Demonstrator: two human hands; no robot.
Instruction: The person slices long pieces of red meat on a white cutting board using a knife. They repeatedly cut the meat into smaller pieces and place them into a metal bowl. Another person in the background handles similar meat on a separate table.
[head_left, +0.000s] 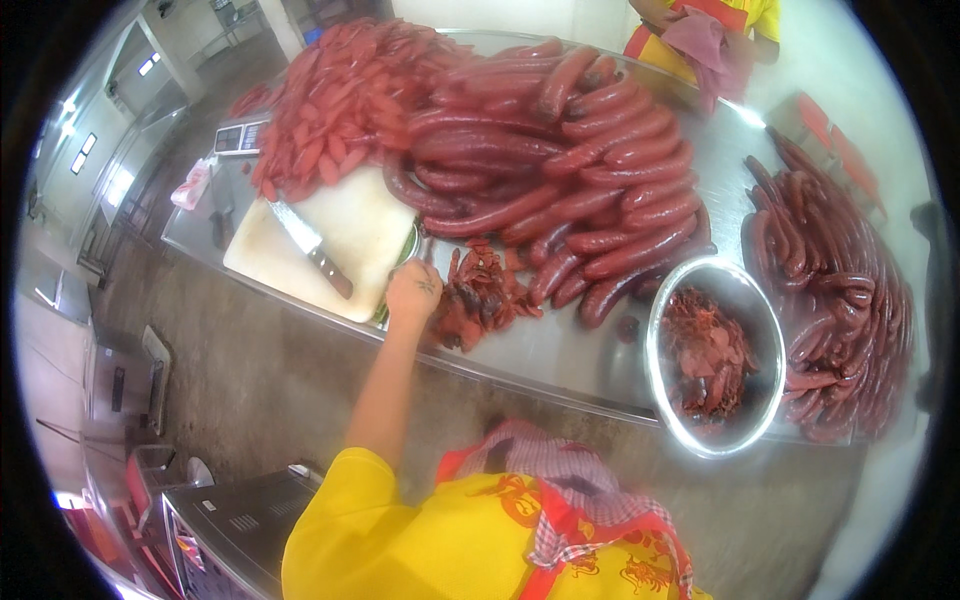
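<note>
- The person's left hand point(414, 290) is sitting palm-down at the right edge of a white cutting board point(362, 215), just beside a pile of dark red scraps point(478, 312).
- Its fingers are mostly hiding beyond the back of the hand, so whether they are gripping anything cannot be told; the right hand's fingers are not showing, so their state cannot be told either.
- The scraps are lying on the metal table point(535, 365), in front of a large heap of long red sausages point(640, 170).
- A knife point(312, 246) is resting flat on the board, its dark handle pointing toward the person.
- Sliced sausage point(345, 90) is piling up behind the board, near a scale point(240, 138).
- To the right, a metal bowl point(653, 350) is holding more scraps, with a second sausage pile point(835, 300) lying beside it.
- Across the table, a co-worker point(762, 20) is holding a pink cloth point(708, 45).
</note>
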